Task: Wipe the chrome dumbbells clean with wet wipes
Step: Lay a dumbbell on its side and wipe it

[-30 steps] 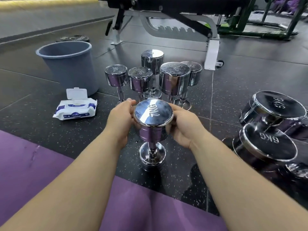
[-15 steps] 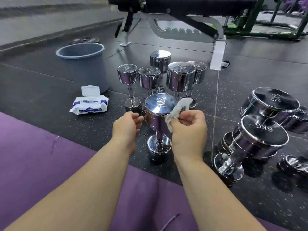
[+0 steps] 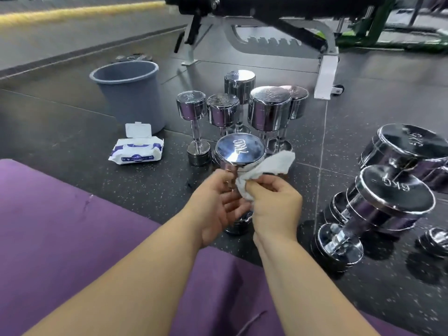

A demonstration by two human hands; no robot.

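Upright chrome dumbbell (image 3: pixel 240 149) stands on black rubber floor (image 3: pixel 72 141) at purple mat (image 3: pixel 72 226) edge. Right hand (image 3: pixel 276 204) fingers pinch crumpled white wet wipe (image 3: pixel 269 166); left hand (image 3: pixel 215 207) fingers loosely spread, tips at wipe, likely rebunching it.

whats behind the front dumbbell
Five smaller upright dumbbells stand clustered behind the front dumbbell, with a bench farther back. Its head hides the bases of some of them, so how those stand cannot be seen.

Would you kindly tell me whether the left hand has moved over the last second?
Yes: measured against the upright dumbbell, the left hand has dropped from beside its top head to its handle.
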